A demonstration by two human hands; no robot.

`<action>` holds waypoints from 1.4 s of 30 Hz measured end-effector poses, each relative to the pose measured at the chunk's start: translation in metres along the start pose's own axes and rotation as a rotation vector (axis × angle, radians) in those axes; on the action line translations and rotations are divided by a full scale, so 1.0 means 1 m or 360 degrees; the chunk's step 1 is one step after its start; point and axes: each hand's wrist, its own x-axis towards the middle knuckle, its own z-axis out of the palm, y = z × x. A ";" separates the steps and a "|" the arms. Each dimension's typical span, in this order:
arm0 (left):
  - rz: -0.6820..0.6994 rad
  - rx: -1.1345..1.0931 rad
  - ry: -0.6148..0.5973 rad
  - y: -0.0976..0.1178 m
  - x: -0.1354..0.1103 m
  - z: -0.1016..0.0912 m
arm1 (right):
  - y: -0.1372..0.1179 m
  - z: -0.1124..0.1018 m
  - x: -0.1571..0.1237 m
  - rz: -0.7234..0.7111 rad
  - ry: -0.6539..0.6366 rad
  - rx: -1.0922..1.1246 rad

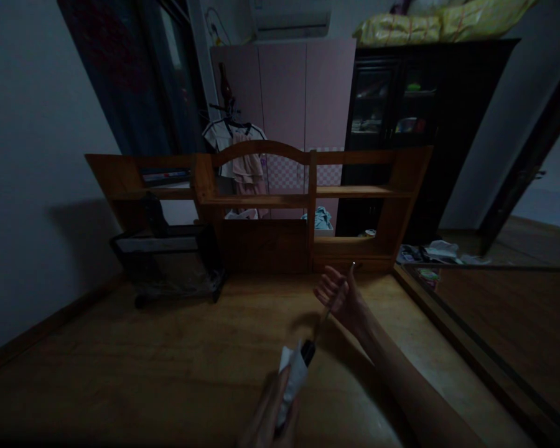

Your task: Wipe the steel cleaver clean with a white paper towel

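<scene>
My left hand is low in the view, fingers closed around a white cloth or paper wrapped on the dark handle end of a thin tool. The tool's slim metal shaft runs up and to the right. My right hand is curled loosely around the shaft's far part, with a bright tip showing above it. Both hands hover over a wooden desk top. The room is dim and my left hand is blurred.
A wooden shelf hutch stands along the desk's back edge. A black mesh organiser sits at the left of it. Behind are a pink wardrobe, hanging clothes and a dark cabinet. A wall runs along the left.
</scene>
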 end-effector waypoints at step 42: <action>0.0753 0.0263 -0.0050 -0.036 0.042 -0.041 | 0.040 -0.004 0.001 -0.0009 0.0246 -0.0039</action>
